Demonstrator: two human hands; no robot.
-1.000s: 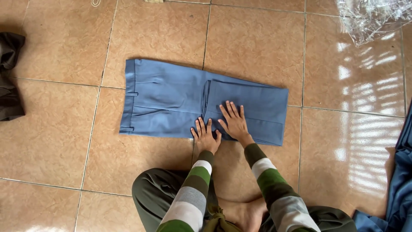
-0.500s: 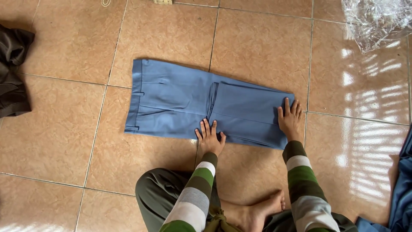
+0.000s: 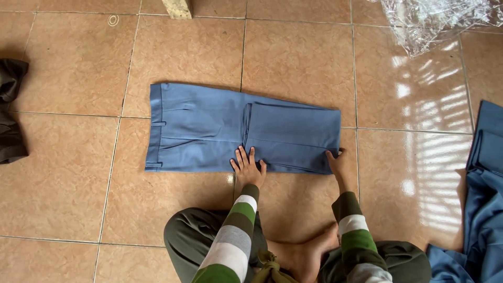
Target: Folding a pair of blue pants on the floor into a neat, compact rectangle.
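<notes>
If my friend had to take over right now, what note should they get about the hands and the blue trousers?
Left hand: flat, fingers spread, pressing the near edge of the trousers at the fold.
Right hand: at the near right corner, fingers curled on the folded end; grip unclear.
Trousers: flat on the tile floor, waistband left.
Done: legs folded over once.
Left: the rest of the folding, it seems.
More blue cloth lies far right.

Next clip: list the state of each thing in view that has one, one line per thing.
Blue trousers: flat on the tiled floor, legs folded back over themselves.
Left hand: open, palm pressing the trousers' near edge.
Right hand: gripping the folded end's near corner.
Dark garment: crumpled at the left edge.
Blue cloth: loosely piled at right.
Clear plastic wrap: crumpled, top right.
</notes>
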